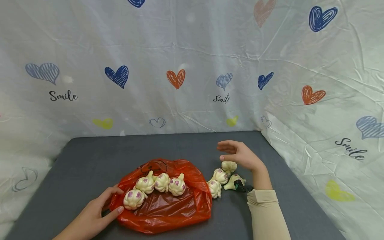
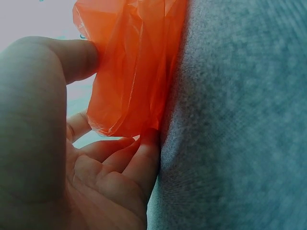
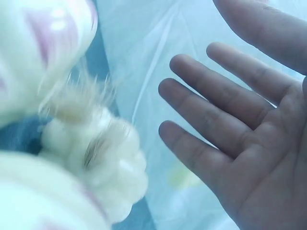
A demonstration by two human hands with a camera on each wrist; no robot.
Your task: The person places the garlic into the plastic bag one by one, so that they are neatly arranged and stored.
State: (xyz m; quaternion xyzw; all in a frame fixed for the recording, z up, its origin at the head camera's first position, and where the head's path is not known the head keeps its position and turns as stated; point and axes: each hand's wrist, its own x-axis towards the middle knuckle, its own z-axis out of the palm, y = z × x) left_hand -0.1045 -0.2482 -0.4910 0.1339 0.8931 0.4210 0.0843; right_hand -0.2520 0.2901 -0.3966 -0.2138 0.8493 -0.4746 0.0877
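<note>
A red plastic bag (image 1: 168,221) lies spread with its mouth open, and several garlic bulbs (image 1: 134,199) sit inside along its left and back. My left hand (image 1: 97,211) holds the bag's left side; the left wrist view has the thumb at one edge of the red plastic (image 2: 132,72) and the fingers at its lower edge. My right hand (image 1: 241,155) hovers empty behind a cluster of loose garlic bulbs (image 1: 220,176) right of the bag. In the right wrist view its fingers (image 3: 211,117) are extended and apart, beside a garlic bulb (image 3: 108,167) with dry roots.
The dark grey table (image 1: 102,153) extends around the bag. A white cloth (image 1: 192,50) printed with hearts and "Smile" hangs behind it and along the right side. A black strap (image 1: 243,187) sits on my right wrist, close to one loose bulb.
</note>
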